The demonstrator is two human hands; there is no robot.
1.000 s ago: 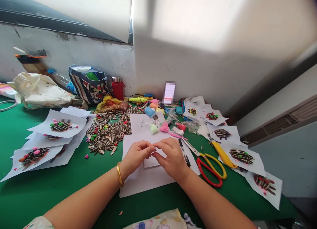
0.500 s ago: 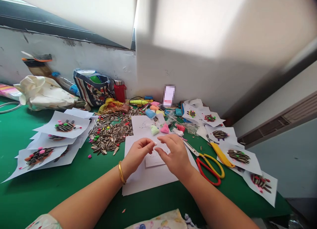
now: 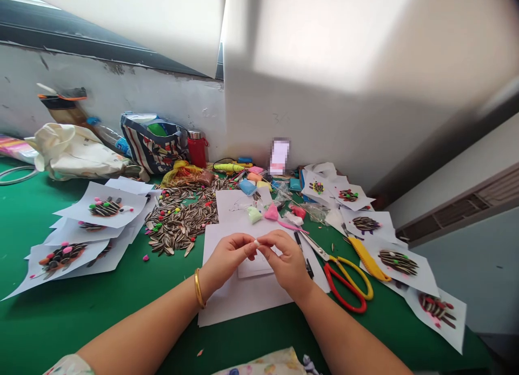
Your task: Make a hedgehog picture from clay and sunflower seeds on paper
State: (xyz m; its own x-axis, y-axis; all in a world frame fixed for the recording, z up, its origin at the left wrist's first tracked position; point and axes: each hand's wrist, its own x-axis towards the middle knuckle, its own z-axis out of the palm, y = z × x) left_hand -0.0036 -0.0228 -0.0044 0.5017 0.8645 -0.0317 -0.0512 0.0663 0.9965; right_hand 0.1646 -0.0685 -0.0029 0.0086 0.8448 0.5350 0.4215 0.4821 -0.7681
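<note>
A small white lump (image 3: pixel 256 242), which looks like soft modelling clay, is pinched between my two hands' fingertips. My left hand (image 3: pixel 229 258), with a gold bangle at the wrist, is closed on its left side. From the other side my right hand (image 3: pixel 287 264) meets it, thumb and index finger pressed together. Below them lie large white paper sheets (image 3: pixel 227 307) and a smaller sheet (image 3: pixel 248 271) with drawn lines, partly hidden by my hands. Lumps of pink clay (image 3: pixel 271 211) and pale green clay (image 3: pixel 254 215) sit just beyond.
Striped sunflower seeds (image 3: pixel 182 226) are heaped to the left. Scissors (image 3: pixel 349 285), a black pen (image 3: pixel 308 268) and a yellow cutter (image 3: pixel 367 258) lie right. Seed-decorated papers (image 3: pixel 117 218) overlap at left, others (image 3: pixel 405 280) at right. Bags and a red bottle (image 3: pixel 197 150) stand by the wall.
My right hand's spread fingers have closed in, and both hands' fingertips now meet at the white lump. The black pen and a pink tool beside my right hand have come more into view.
</note>
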